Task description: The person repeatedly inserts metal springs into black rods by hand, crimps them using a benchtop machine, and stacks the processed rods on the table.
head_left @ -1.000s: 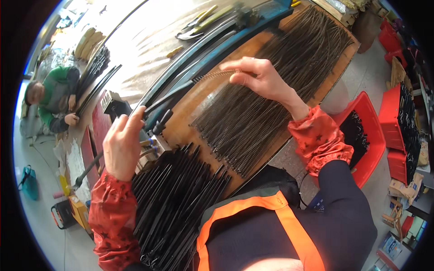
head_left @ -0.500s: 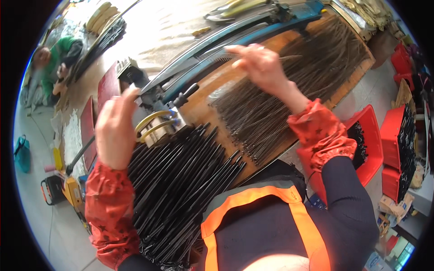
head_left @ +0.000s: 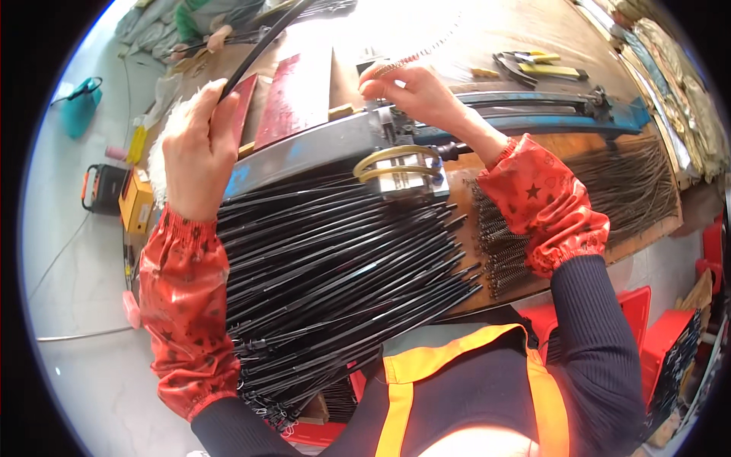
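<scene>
Red sleeve covers printed with dark motifs enclose both forearms. Clock positions refer to the full view, with 12 o'clock at the upper edge.

The left hand is located at 10 o'clock. Its thumb and fingers are closed around a black rod, which extends from the grip toward 1 o'clock and leaves the view at the upper edge.

The right hand is located just past 12 o'clock. Its thumb and fingertips are pinched together on a thin coil spring. The spring curves away toward 1 o'clock; its far end fades into glare, and its contact with the table cannot be determined.

A stack of black rods lies at 7 o'clock, close to the centre. A metal block with yellow tubing sits just beyond the stack, near the centre toward 1 o'clock. A pile of springs occupies 3 o'clock, partly covered by the right forearm. At 2 o'clock runs a blue rail; pliers with yellow handles lie beyond it. Red boards lie at 11 o'clock, between the two hands. A red bin stands at 4 o'clock.
</scene>
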`<state>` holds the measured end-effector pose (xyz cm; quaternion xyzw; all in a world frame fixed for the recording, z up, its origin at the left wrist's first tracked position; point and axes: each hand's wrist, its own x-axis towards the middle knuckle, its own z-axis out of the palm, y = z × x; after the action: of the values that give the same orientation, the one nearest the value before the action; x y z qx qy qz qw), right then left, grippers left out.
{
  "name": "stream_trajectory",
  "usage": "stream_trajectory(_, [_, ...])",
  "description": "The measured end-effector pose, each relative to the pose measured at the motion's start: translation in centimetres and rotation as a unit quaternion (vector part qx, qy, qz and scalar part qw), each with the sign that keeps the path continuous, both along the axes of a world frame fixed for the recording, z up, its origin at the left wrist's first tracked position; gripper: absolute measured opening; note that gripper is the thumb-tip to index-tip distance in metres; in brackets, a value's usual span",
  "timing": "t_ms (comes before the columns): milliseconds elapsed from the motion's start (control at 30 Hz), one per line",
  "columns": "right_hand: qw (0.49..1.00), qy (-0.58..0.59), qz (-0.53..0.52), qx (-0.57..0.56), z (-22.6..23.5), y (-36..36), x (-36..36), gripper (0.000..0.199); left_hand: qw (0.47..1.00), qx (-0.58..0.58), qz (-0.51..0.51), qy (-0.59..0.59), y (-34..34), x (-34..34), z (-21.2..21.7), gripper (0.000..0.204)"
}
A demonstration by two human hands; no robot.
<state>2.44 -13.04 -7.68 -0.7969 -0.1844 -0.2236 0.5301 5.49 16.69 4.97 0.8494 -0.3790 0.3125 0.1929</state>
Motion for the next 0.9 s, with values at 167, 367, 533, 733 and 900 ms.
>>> stream_trajectory(167, [0.994, -0.037, 0.001, -0.098, -0.1, 0.9, 1.7, 0.019, 0.995, 0.022, 0.085, 0.038, 7.2, -0.2, -2.4, 0.021])
stream_trajectory(367, [0.975, 0.123, 0.021, -0.186, 0.1, 3.2, 3.4, 0.026, 0.999, 0.003, 0.037, 0.021, 6.1, 0.2, -4.0, 0.021])
stream_trajectory(533, [0.899, -0.083, -0.066, -0.426, -0.3, 2.8, 2.8, 0.018, 0.994, 0.04, 0.068, 0.074, 6.8, 0.6, -4.1, 0.026])
stream_trajectory(733, [0.841, -0.174, -0.199, -0.472, -3.6, -9.2, -2.8, 0.004, 0.989, 0.079, 0.061, 0.11, 6.4, 0.8, -5.9, 0.02])
stream_trajectory(900, [0.821, -0.106, -0.326, -0.457, -3.1, -21.5, -9.7, 0.008, 0.992, 0.09, -0.082, 0.041, 4.4, 3.5, -9.3, 0.022])
